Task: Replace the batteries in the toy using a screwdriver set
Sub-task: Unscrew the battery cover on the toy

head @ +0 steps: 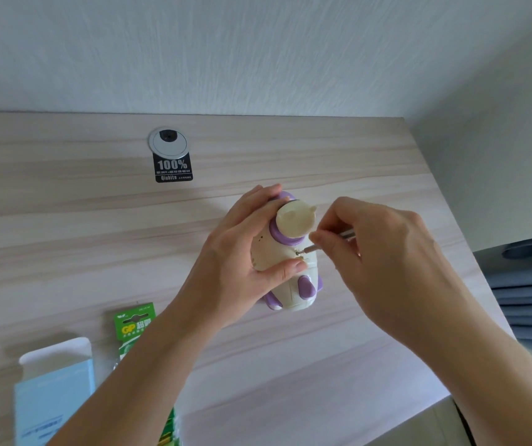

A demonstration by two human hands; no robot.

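Toy (293, 223): cream body with purple trim, lying just right of frame centre on the desk (97, 236). Its long axis runs roughly top to bottom of the frame, eared head toward the top, feet toward the bottom. My left hand (242, 249) wraps it from the left, fingers curled over the far side and thumb pressed on the near flank just below the screw (298, 252). My right hand (383, 252) comes in from the right, fingertips pinching a slim silver screwdriver (347, 234). The shaft slants from upper right down to lower left, crosswise to the toy's axis, and its tip sits at the screw. The screw lies just left of my right fingertips, so I judge the right hand does the turning while the left braces the toy. Whether the screw is loose, I cannot tell. Step in hand, as I judge it: working the cover screw. Lower left of frame: green battery pack (132, 325) and an open pale blue box (53, 391). Upper left: round cable grommet (168, 143).
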